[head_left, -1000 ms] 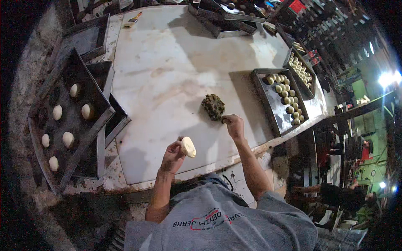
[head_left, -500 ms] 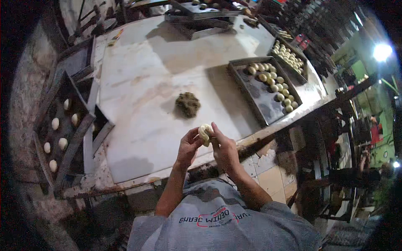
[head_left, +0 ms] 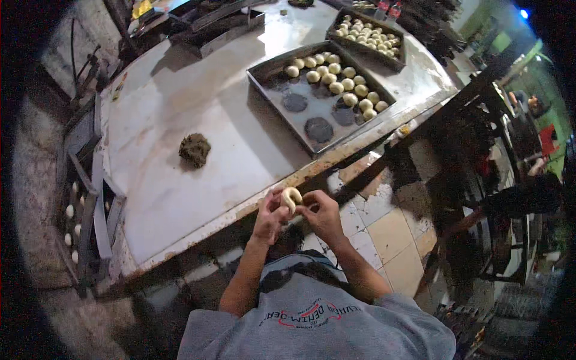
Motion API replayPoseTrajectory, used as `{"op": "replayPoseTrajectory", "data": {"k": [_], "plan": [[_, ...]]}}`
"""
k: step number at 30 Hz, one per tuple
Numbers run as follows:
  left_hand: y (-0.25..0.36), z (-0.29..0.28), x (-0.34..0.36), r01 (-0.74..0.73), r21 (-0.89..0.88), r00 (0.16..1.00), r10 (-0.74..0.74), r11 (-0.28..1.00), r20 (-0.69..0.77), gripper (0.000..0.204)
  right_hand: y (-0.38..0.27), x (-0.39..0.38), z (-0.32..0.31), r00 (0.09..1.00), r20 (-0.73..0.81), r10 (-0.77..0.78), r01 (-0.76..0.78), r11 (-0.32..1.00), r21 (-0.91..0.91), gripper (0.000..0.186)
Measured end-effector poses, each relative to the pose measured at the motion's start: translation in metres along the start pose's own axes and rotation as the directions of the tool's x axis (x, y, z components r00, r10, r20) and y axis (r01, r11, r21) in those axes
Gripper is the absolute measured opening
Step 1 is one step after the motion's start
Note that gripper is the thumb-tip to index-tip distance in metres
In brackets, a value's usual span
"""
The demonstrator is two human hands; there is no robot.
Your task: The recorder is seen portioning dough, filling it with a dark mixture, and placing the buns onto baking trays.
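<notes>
A pale piece of dough (head_left: 291,198), curved with a fold down its middle, is between my hands just off the table's front edge. My left hand (head_left: 270,219) is closed around its left side. From the right, the fingers of my right hand (head_left: 321,215) pinch at the dough's edge. A dark brown, crumbly lump (head_left: 195,150) lies on the pale table (head_left: 174,204), ahead and to the left of my hands. Ahead and to the right is a metal tray (head_left: 321,112) with several round dough balls (head_left: 336,75) along its far and right sides.
A second tray (head_left: 390,64) full of dough balls stands beyond the first. Stacked trays (head_left: 103,231) rise at the table's left end, with several dough pieces beside them. More dark trays (head_left: 231,30) are at the far edge. Another person's arm (head_left: 465,222) shows at right.
My view has swung right, so the table and trays sit further left in it. The dough piece remains in my hands; my right fingers have moved down to its lower edge.
</notes>
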State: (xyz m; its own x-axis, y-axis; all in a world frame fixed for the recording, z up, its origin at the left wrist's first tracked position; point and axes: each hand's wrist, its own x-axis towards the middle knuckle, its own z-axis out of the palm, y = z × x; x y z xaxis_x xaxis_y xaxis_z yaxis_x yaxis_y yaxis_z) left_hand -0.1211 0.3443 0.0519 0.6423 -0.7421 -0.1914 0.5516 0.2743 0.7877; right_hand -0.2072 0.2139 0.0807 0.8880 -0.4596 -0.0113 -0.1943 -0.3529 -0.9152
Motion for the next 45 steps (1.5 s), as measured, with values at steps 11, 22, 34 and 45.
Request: {"op": "replayPoseTrajectory", "data": {"k": [11, 22, 34, 45], "plan": [[0.019, 0.014, -0.032, 0.028, -0.179, 0.959, -0.076, 0.984, -0.272, 0.037, -0.011, -0.015, 0.026, 0.848, -0.072, -0.526, 0.512, 0.846, -0.147, 0.02], [0.059, -0.086, -0.11, -0.131, 0.035, 0.983, 0.134, 0.991, -0.127, 0.046, -0.051, -0.023, 0.137, 0.991, 0.13, -0.022, -0.014, 0.963, 0.269, 0.019], [0.065, -0.205, -0.193, -0.315, 0.109, 0.782, 0.323, 0.943, -0.533, 0.025, -0.109, -0.064, 0.28, 0.791, 0.351, -0.502, 0.547, 0.836, -0.036, 0.039], [0.09, -0.177, -0.175, -0.338, 0.427, 0.862, 0.458, 0.839, -0.217, 0.047, -0.091, -0.028, 0.271, 0.998, 0.028, -0.049, 0.051, 0.994, -0.099, 0.017]]}}
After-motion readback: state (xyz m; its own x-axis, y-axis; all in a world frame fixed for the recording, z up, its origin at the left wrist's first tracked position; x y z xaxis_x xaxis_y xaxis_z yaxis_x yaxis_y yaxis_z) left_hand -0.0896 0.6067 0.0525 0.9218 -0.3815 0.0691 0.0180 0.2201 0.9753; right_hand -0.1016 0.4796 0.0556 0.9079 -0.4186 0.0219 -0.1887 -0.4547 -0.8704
